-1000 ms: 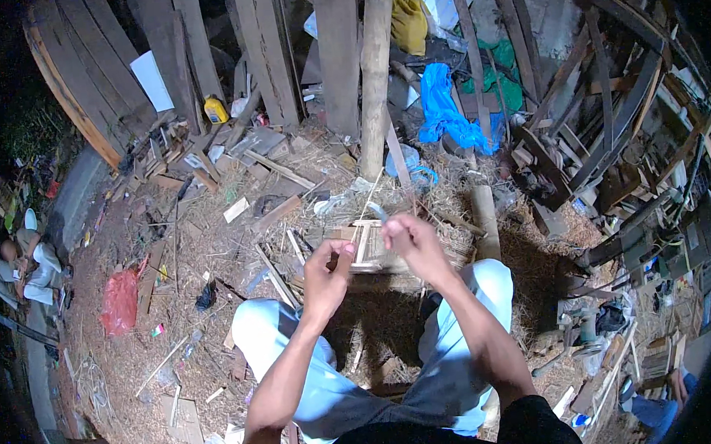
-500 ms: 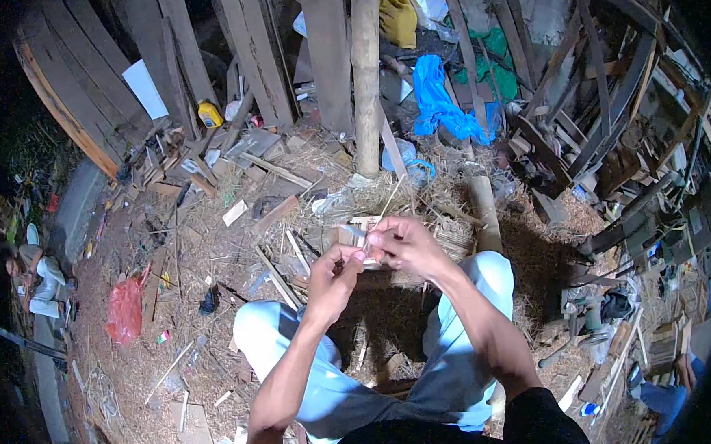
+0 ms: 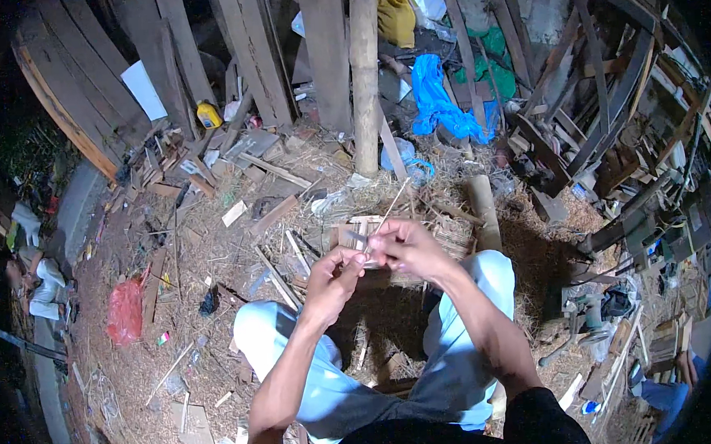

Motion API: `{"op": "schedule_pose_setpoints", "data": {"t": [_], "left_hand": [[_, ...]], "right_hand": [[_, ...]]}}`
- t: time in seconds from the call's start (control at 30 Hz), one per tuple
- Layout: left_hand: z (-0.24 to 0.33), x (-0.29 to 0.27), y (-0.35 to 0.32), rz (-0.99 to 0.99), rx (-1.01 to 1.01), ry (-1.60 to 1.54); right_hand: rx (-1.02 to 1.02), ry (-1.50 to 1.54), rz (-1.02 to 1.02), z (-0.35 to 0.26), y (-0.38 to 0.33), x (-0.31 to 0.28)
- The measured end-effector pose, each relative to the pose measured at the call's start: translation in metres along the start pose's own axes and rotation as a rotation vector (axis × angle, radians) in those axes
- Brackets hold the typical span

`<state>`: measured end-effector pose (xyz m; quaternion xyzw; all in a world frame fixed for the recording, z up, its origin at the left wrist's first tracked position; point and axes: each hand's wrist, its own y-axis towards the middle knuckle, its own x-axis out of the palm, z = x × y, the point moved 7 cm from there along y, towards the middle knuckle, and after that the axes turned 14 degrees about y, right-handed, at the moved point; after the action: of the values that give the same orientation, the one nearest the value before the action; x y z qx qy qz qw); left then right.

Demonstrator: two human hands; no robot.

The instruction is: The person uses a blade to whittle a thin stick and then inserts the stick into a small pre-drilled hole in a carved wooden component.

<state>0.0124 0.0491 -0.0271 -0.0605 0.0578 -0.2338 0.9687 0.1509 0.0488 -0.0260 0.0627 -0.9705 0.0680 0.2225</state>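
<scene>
My left hand [image 3: 332, 284] is closed, its thumb and fingers pinched on the lower part of a thin pale wooden stick [image 3: 393, 200]. The stick slants up and away past my other hand. Beside it, my right hand [image 3: 412, 249] is closed round what looks like a small knife [image 3: 356, 237]; its grey blade points left and away, and its handle is hidden in my fingers. Both hands meet above the ground in front of my knees, close together. Small pale wooden pieces [image 3: 364, 221] lie just beyond my fingers.
Wood scraps and shavings litter the ground. A bamboo post [image 3: 366, 83] stands ahead, with leaning planks [image 3: 256, 57] to its left and a blue plastic sheet [image 3: 437, 99] to its right. A red plastic bag [image 3: 125, 311] lies left. People are partly visible at both far sides.
The stick's far end has shifted slightly to the right. My hands stay nearly in place, with small finger movement. At the far left, a person's pale-clad limb has moved.
</scene>
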Motion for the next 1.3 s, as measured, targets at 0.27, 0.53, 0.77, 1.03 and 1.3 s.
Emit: {"op": "schedule_pose_setpoints", "data": {"t": [0.27, 0.53, 0.77, 1.03, 1.3], "left_hand": [[-0.001, 0.001, -0.002, -0.013, 0.03, 0.049], [0.0, 0.002, 0.003, 0.041, 0.165, 0.174], [0.004, 0.006, 0.001, 0.032, 0.232, 0.278], [-0.002, -0.006, 0.002, 0.062, 0.196, 0.243], [-0.005, -0.002, 0.003, 0.016, 0.164, 0.256]], "right_hand": [[-0.103, 0.107, 0.154, -0.03, 0.003, -0.032], [-0.061, 0.045, 0.133, -0.018, 0.003, -0.025], [-0.073, 0.115, 0.304, -0.039, -0.004, -0.051], [-0.072, 0.015, 0.323, -0.025, 0.003, -0.04], [-0.102, -0.057, 0.321, -0.014, 0.001, -0.041]]}}
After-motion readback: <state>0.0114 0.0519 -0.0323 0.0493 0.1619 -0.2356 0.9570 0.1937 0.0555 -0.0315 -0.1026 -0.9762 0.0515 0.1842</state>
